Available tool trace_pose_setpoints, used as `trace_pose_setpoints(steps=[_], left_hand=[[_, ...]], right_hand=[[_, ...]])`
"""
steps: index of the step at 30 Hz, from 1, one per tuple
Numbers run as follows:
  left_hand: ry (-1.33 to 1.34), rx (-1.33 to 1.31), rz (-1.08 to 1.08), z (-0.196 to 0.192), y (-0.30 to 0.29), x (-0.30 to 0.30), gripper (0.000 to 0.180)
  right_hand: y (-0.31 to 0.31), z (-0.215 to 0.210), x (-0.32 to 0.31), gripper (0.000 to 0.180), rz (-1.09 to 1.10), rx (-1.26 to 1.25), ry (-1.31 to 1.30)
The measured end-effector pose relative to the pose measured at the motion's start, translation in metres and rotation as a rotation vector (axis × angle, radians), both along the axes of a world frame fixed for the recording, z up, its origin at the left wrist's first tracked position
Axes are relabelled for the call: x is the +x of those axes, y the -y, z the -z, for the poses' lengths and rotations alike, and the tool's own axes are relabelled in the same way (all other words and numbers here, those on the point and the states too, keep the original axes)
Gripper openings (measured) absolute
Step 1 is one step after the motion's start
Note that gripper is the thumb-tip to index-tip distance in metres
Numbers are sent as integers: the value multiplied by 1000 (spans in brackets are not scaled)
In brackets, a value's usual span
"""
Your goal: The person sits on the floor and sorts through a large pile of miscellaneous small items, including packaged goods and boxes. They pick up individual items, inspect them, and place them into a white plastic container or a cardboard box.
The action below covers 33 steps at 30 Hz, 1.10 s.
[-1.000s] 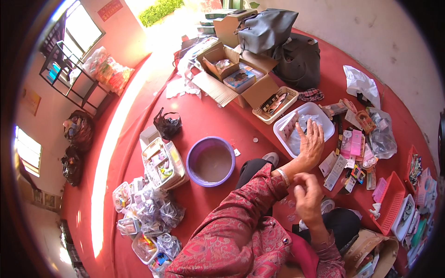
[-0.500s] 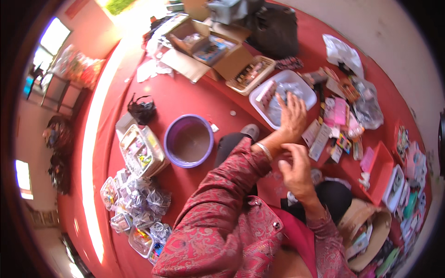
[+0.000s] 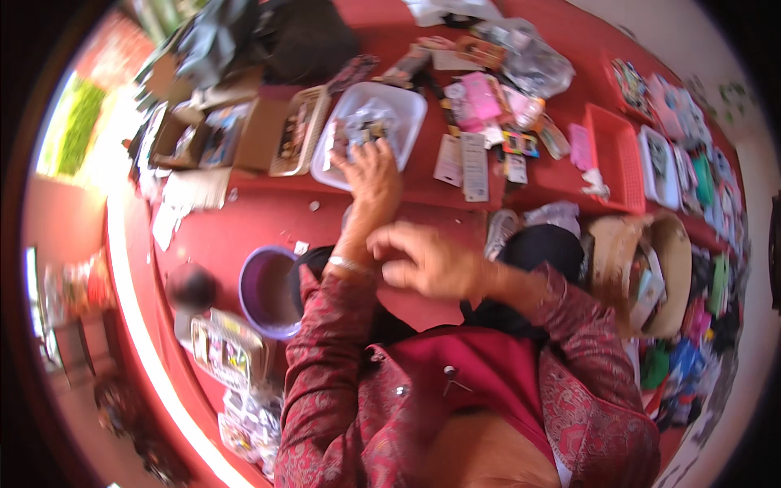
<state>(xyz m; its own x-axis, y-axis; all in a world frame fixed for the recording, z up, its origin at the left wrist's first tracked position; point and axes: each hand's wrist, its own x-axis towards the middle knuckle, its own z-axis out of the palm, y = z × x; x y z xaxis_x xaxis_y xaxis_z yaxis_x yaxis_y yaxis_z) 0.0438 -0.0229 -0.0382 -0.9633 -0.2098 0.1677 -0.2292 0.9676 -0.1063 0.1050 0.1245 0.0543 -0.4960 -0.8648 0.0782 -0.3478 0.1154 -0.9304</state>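
My left hand (image 3: pixel 373 176), with a bracelet on its wrist, reaches over the near rim of a white plastic tub (image 3: pixel 413 122). Its fingers are spread, and the fingertips lie on or just above the tub's contents. Inside are a crumpled clear plastic bag (image 3: pixel 376 112) and some small dark and brownish pieces too blurred to name. My right hand (image 3: pixel 435 262) hovers close to the left wrist, fingers loosely bent and apart, with nothing visible in it. Left of the white tub stands a tan basket (image 3: pixel 320 110) of small packed items.
A purple bucket (image 3: pixel 244 297) stands at left, near a basket of small goods (image 3: pixel 224 358). Cardboard boxes (image 3: pixel 264 134) and dark bags (image 3: pixel 305 41) are at far left. Pink packets (image 3: pixel 478 102), flat cards (image 3: pixel 474 167) and a red basket (image 3: pixel 614 154) lie right. A cardboard carton (image 3: pixel 606 276) is near right.
The whole view has swung, so the scene sits further left. My left hand remains at the white tub with fingers spread. My right hand has turned sideways, fingers pointing left near the left wrist.
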Motion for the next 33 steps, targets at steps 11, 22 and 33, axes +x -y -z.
trace_pose_setpoints(steps=[11, 22, 33], left_hand=[[386, 232, 629, 14, -31, 29, 24], [626, 223, 614, 4, -34, 29, 33], [692, 278, 602, 19, -41, 25, 45]], right_hand=[[-84, 100, -282, 20, 626, 673, -346], [-37, 219, -336, 115, 1013, 921, -438], [-78, 219, -374, 104, 966, 804, -112]])
